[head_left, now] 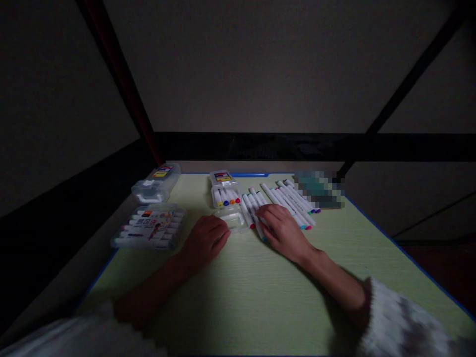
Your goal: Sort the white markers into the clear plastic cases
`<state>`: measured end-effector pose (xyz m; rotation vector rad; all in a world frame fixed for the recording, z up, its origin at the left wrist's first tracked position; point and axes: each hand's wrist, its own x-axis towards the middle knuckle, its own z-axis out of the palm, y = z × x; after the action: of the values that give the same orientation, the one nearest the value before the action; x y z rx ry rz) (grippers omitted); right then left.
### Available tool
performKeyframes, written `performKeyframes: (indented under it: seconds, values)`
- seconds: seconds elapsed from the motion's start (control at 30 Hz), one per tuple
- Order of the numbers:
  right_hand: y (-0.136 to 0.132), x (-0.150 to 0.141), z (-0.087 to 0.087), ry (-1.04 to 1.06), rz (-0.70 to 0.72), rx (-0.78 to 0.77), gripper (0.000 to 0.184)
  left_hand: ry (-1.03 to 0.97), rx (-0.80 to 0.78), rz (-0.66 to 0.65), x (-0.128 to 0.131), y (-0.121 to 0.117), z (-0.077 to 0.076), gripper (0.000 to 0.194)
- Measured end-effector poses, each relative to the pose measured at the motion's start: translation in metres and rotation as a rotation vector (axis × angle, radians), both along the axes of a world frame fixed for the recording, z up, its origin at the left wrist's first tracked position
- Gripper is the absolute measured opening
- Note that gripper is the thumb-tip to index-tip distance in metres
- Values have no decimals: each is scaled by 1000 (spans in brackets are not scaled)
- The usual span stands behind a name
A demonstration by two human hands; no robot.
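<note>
A clear plastic marker case (pixel 234 220) lies open, its lid part toward me and several white markers with coloured ends (pixel 227 198) standing in its far part. My left hand (pixel 208 238) is closed at the lid's left edge, fingers curled together against it. To the right, my right hand (pixel 284 230) bends over loose white markers, its fingers closed around one marker (pixel 263 237) with a blue end. Part of that marker is hidden under the fingers. More loose white markers (pixel 293 206) lie in a slanted row beyond and beside this hand.
At the left, a closed clear case of markers (pixel 148 228) lies flat, with another clear case (pixel 158 183) behind it. A blurred greenish flat object (pixel 318 188) is at the far right of the pale green table (pixel 241 307). A blue strip (pixel 249 174) lies along the back edge.
</note>
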<state>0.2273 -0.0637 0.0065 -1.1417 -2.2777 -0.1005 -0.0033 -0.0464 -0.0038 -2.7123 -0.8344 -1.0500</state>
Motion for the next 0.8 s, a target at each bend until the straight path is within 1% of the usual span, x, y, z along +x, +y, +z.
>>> performKeyframes:
  seconds: [0.23, 0.43, 0.6, 0.8]
  values:
    - [12, 23, 3, -72, -178, -5, 23, 0, -7, 2, -1, -1, 1, 15]
    - [28, 55, -6, -33, -319, 10, 34, 7, -4, -4, -1, -1, 0, 15]
    - [35, 76, -14, -32, -400, -52, 38, -13, 8, -11, -1, -2, 1, 16]
    - [37, 88, -17, -104, -486, -136, 37, 9, 10, 8, -2, -2, 2, 17]
